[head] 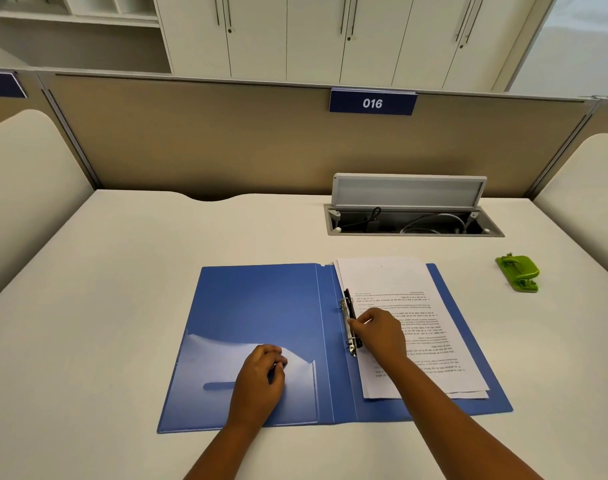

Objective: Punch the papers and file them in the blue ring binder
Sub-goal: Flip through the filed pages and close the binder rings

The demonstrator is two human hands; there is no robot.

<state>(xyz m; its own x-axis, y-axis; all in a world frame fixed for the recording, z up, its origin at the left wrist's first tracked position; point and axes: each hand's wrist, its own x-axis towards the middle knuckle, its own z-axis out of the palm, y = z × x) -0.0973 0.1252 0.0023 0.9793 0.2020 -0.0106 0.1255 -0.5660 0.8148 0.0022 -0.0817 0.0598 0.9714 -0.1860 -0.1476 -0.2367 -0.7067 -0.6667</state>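
Soft even light, wide-angle edge distortion

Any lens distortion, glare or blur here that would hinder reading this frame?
Head view: wide-angle bowing curves the partition and desk edges; lighting is soft and even with faint shadows; mild sheen on the blue ring binder pocket; the papers show text too small to read; both hands stay sharp.

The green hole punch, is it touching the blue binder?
Apart. The head view shows the green hole punch lying alone on the desk, with bare desk surface between it and the blue binder.
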